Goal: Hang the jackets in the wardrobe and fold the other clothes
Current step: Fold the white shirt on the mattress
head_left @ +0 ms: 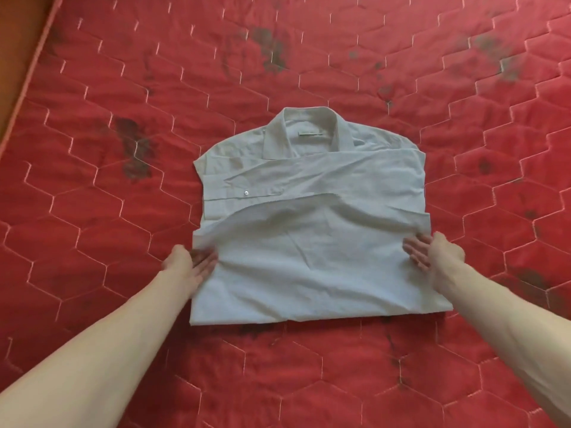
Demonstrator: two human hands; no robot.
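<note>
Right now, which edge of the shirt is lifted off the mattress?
The folded-up hem edge across the shirt middle arches up; the collar end and near fold lie flat.

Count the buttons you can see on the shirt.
1. A single white button sits on the placket strip on the left part of the pale shirt, below the collar. Other buttons may be hidden under the folded layers.

A red quilted mattress [309,381] with pale hexagon stitching and dark blotchy stains fills nearly the whole view; its piped edge runs along the upper left. One thing lies directly on it, near the middle: a pale blue-white collared button shirt [312,257], partly folded, collar pointing away.
</note>
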